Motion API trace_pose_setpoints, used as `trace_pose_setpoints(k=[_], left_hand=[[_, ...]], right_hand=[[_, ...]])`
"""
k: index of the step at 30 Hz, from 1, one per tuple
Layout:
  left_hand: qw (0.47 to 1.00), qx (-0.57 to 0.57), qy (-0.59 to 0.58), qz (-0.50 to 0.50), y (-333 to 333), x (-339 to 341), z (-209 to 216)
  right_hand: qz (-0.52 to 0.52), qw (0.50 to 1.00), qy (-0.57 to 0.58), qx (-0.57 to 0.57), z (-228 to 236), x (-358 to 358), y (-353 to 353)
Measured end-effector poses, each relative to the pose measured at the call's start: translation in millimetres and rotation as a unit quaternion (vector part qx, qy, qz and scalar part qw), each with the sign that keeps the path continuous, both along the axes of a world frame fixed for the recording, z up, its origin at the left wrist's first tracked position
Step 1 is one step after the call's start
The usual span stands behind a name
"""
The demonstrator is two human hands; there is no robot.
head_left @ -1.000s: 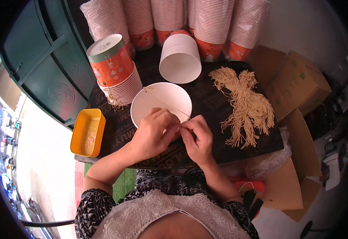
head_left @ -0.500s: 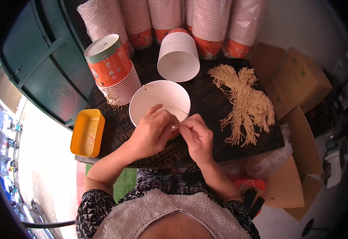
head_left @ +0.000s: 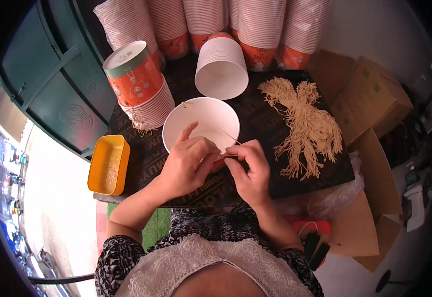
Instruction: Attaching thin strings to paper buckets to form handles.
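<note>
A paper bucket (head_left: pixel 196 116), white inside, lies with its mouth facing me, just beyond my hands. A thin cream cord (head_left: pixel 229 135) runs from its mouth to my fingers, and a small bit of cord shows at its upper left rim. Thumb and fingers of my left hand (head_left: pixel 188 166) pinch the cord in front of the lower rim, index finger raised. Close against it, my right hand (head_left: pixel 250 171) also pinches the cord at the right side of the rim. My fingertips partly hide the exact shape of the cord there.
Upside down at the left stands a stack of orange printed buckets (head_left: pixel 136 81), cords hanging from it. A yellow tray (head_left: pixel 109 166) sits at the table's left edge. A bundle of cords (head_left: pixel 305 123) lies right. Behind are nested buckets (head_left: pixel 221 74) and wrapped stacks (head_left: pixel 260 24); cardboard boxes (head_left: pixel 374 99) stand right.
My right hand has shifted slightly right, its fingers now higher on the cord. My left index finger has lifted. The cord line across the bucket's mouth shows less, and the bucket has moved slightly.
</note>
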State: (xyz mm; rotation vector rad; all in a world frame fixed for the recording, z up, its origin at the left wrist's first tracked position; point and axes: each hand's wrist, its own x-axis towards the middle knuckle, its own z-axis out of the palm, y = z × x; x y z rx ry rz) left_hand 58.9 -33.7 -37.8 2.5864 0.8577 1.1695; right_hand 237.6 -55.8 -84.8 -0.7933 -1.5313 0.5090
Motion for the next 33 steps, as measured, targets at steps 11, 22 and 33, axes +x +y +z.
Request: trace_pose_setpoints(k=[11,22,33], left_hand=[[1.000,-0.028,0.002,0.013,-2.7,-4.2,0.0],[0.995,-0.073,0.065,0.021,-0.2,-14.0,7.9],[0.923,-0.173,-0.159,0.304,8.0,-49.9,-26.1]], right_hand=[[-0.025,0.990,-0.115,0.079,-1.4,18.3,-7.6],[0.085,0.987,-0.120,0.068,-10.3,20.9,-10.1],[0.041,0.992,-0.100,0.059,-17.3,2.3,-5.2]])
